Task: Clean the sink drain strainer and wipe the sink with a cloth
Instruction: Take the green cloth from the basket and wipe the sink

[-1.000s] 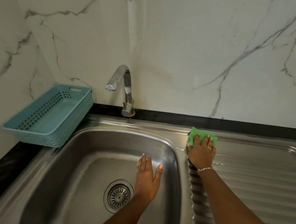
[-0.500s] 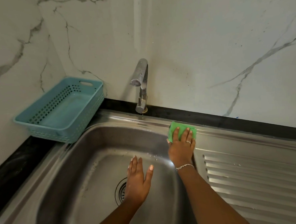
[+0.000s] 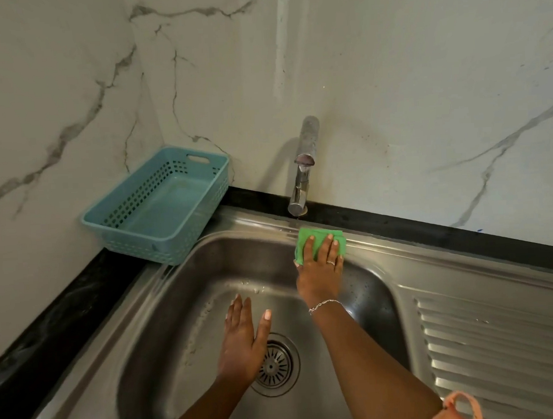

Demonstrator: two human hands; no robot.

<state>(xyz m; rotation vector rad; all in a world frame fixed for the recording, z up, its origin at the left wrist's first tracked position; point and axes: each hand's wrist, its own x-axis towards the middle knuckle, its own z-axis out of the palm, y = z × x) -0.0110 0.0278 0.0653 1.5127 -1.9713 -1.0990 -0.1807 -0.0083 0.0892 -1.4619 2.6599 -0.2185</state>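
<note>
My right hand (image 3: 320, 268) presses a folded green cloth (image 3: 315, 241) flat against the back rim of the steel sink (image 3: 165, 311), just below the tap. Its fingers lie straight on the cloth. My left hand (image 3: 243, 342) hovers over the basin with fingers straight and spread, holding nothing. The round metal drain strainer (image 3: 277, 366) sits in the basin floor, partly covered by my left hand. Water drops dot the back of the basin.
A chrome tap (image 3: 302, 169) rises from the black counter strip behind the sink. A teal plastic basket (image 3: 160, 209) stands at the back left corner. The ribbed drainboard (image 3: 500, 351) lies to the right. Marble walls close the back and left.
My right hand has slid the green cloth leftward along the sink's back rim, from the drainboard edge to under the tap. My left hand has stayed open over the basin near the strainer.
</note>
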